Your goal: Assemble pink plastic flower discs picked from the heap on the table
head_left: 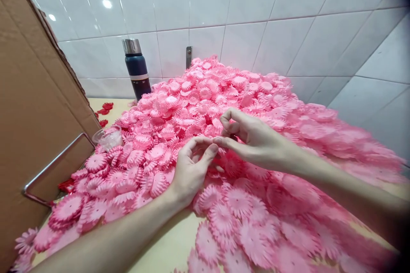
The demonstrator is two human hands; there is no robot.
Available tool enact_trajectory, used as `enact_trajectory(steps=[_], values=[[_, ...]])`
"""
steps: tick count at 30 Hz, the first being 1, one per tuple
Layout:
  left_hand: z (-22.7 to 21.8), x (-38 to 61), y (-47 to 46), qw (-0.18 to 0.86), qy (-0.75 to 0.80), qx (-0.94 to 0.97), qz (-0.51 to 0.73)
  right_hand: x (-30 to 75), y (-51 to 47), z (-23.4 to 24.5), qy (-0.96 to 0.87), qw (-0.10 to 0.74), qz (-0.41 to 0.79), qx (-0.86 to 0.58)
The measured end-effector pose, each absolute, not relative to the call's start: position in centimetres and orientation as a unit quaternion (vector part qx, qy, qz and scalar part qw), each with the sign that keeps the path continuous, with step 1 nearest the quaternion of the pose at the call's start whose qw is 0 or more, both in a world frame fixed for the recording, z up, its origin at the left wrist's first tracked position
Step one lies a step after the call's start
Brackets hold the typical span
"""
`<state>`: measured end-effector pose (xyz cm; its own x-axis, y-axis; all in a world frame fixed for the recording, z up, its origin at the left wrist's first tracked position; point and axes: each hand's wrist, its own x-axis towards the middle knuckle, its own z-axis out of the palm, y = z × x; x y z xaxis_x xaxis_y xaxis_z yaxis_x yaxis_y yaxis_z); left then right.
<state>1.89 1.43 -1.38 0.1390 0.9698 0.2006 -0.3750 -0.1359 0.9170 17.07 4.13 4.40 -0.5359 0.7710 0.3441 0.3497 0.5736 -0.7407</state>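
Note:
A large heap of pink, fringed, flower-shaped discs (pixel 238 202) spreads around both hands, many with small holes at their centres. My left hand (pixel 192 168) is in front of the heap, thumb and forefinger brought together in a pinch. My right hand (pixel 253 140) meets it from the right; its thumb tip is at the left fingertips and its forefinger is curled. Whatever lies between the fingers is too small or hidden to make out. More pink discs show just below and behind the fingers.
A dark blue flask (pixel 137 68) stands upright against the tiled wall (pixel 208 0). To the left are a cardboard box (pixel 35 81), a bent metal rod (pixel 54 166), a clear plastic cup (pixel 109 136) and red pieces (pixel 105 108). The yellowish tabletop (pixel 169 241) shows in front.

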Motion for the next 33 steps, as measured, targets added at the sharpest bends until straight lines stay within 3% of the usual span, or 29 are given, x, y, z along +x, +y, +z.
enact_trajectory(steps=[9,19,23,33], values=[[-1.5,1.8,1.6,0.567,0.326,0.468,0.594,17.2,4.0,4.8,-0.833,0.324,0.275,-0.356],[-1.5,1.8,1.5,0.574,0.329,0.479,0.577,18.1,4.4,4.9,-0.781,0.305,0.402,-0.367],[-1.3,1.8,1.4,0.624,0.288,0.458,0.564,17.9,4.7,4.3,-0.768,0.336,0.426,-0.341],[-1.6,1.9,1.7,0.584,0.325,0.460,0.585,17.8,4.0,5.1,-0.828,0.321,0.327,-0.323]])
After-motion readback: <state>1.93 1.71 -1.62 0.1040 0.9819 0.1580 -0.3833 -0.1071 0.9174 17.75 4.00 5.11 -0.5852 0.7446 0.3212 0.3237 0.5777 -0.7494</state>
